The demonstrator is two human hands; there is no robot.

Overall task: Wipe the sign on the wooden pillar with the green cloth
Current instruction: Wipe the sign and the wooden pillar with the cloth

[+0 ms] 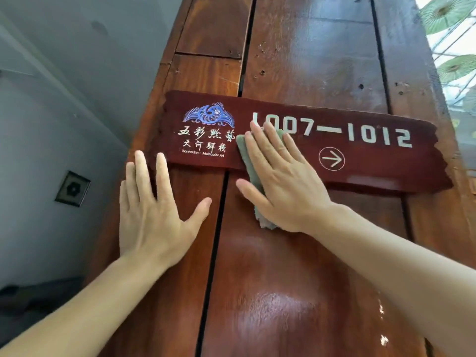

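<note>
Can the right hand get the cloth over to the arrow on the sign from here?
Probably yes. The right hand presses the green cloth flat on the sign; the arrow lies just beside it, nothing between.

Glossy wood pillar – matt cloth

Right hand presses green cloth flat on sign; left hand on pillar.
</note>
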